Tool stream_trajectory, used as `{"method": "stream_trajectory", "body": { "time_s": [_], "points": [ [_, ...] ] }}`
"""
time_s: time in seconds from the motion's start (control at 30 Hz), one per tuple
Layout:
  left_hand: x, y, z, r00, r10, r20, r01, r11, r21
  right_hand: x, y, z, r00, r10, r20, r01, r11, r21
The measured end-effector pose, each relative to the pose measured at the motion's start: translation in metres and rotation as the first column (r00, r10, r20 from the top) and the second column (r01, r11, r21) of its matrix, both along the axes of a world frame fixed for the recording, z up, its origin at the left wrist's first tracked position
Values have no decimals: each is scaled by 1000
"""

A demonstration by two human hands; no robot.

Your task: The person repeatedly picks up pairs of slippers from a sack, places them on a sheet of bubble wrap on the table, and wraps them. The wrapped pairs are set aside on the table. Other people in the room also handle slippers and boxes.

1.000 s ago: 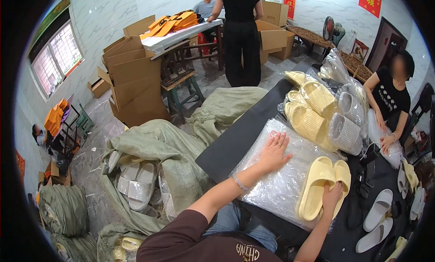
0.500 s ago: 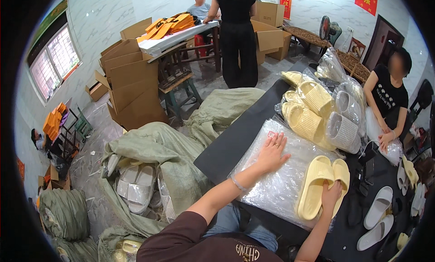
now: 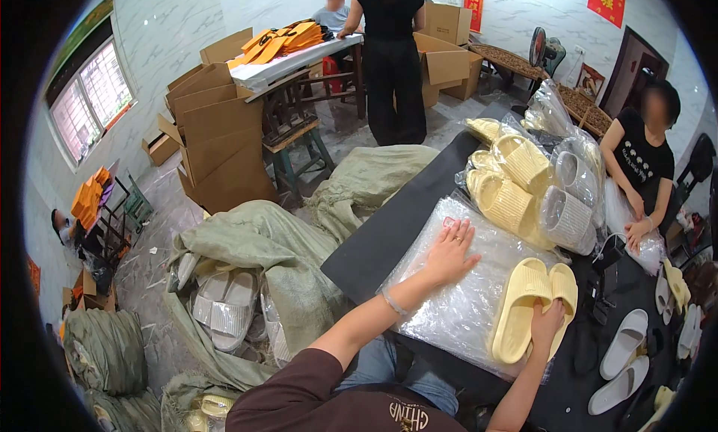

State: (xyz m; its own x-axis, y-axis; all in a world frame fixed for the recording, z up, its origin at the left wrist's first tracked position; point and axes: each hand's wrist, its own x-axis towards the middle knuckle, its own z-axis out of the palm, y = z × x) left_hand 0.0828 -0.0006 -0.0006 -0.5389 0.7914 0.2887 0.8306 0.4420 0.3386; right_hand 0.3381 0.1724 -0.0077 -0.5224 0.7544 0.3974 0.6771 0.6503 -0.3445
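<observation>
A stack of clear plastic bags (image 3: 449, 305) lies on the dark table in front of me. My left hand (image 3: 451, 252) rests flat on its far part, fingers spread, beside a small red mark. On the stack's right side sits a pair of pale yellow slippers (image 3: 521, 294), side by side. My right hand (image 3: 547, 321) grips the right slipper, its fingertips partly hidden at the strap. Just beyond the stack, bagged yellow slippers (image 3: 508, 200) and bagged grey slippers (image 3: 566, 215) are heaped up.
Loose grey slippers (image 3: 625, 342) lie on the table to the right, where a person (image 3: 645, 152) handles plastic. Green woven sacks (image 3: 299, 260) holding bagged slippers stand at my left. Farther back are cardboard boxes (image 3: 221, 140) and a table with orange bags (image 3: 280, 45).
Both hands and the yellow slippers keep their places. The whole view has shifted very slightly.
</observation>
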Motion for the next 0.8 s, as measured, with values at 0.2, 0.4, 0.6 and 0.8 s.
{"method": "stream_trajectory", "body": {
  "time_s": [0.2, 0.4, 0.6, 0.8],
  "points": [
    [0, -2, 0, 1000, 1, 0, -1, 1000, -7, -1, -1, -1, 1000, 1, -13, -1, 1000, 10],
    [0, -2, 0, 1000, -2, 8, 2, 1000, -1, -1, -1, 1, 1000, -10, 4, 10, 999, -33],
    [0, -1, 1, 1000, 4, -3, -4, 1000, -12, 0, 1, -2, 1000, -6, -2, 6, 1000, -20],
    [-1, 0, -4, 1000, 7, -29, -8, 1000, -5, 1, 3, -8, 1000, 4, -12, -3, 999, 50]
  ]
}}
